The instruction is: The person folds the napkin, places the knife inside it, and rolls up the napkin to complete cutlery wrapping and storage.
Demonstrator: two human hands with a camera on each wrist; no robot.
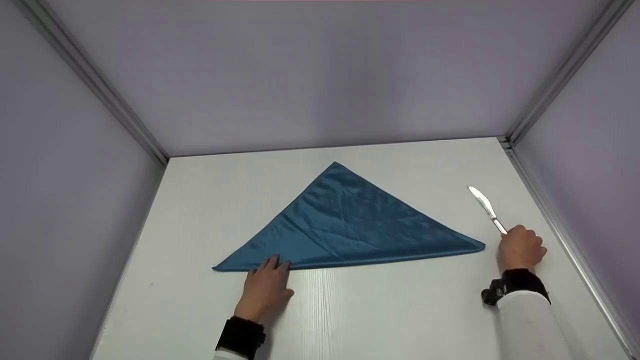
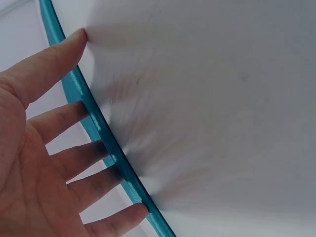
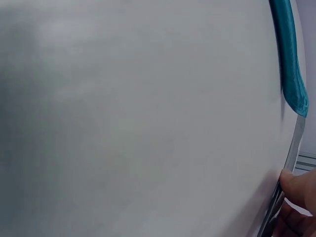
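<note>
My left hand (image 1: 264,287) presses flat, fingers spread, on the blue napkin's (image 1: 350,220) near edge — my right hand (image 1: 520,248) grips a knife (image 1: 487,209) on the table (image 1: 375,310).

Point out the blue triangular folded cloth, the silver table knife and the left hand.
blue triangular folded cloth (image 1: 350,220), head view, middle of the fabric
silver table knife (image 1: 482,202), head view, blade
left hand (image 1: 265,287), head view, back of the hand
</note>
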